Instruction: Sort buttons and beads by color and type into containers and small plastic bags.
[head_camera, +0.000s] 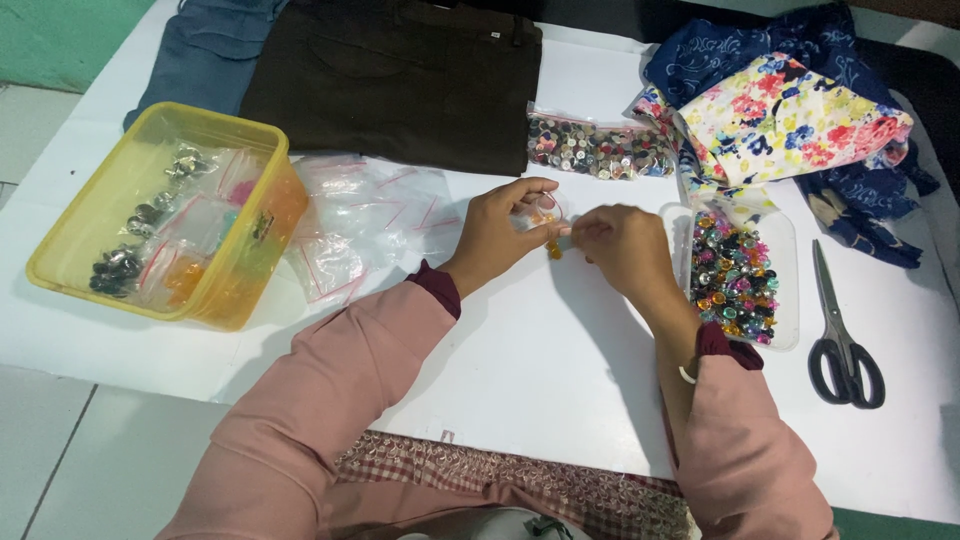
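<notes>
White tabletop, smooth and matte, on a pale tiled floor. Far left: translucent yellow rectangular plastic tub holding small zip bags of metal and orange pieces. Beside it, a loose heap of empty clear zip bags, thin and crinkly. Far side: folded dark brown trousers, stiff woven cloth.

Centre: left hand pinches open a small clear plastic zip bag; film looks limp, light and slippery, so best held at the mouth edge, as now. Small amber beads hang just below it (count unreadable); hard, glossy, likely to roll. Right hand has fingertips pinched together at the bag mouth; what they hold is too small to see.

Right: clear shallow tray of mixed coloured faceted beads, floral fabric bundle, black-handled steel scissors.
</notes>
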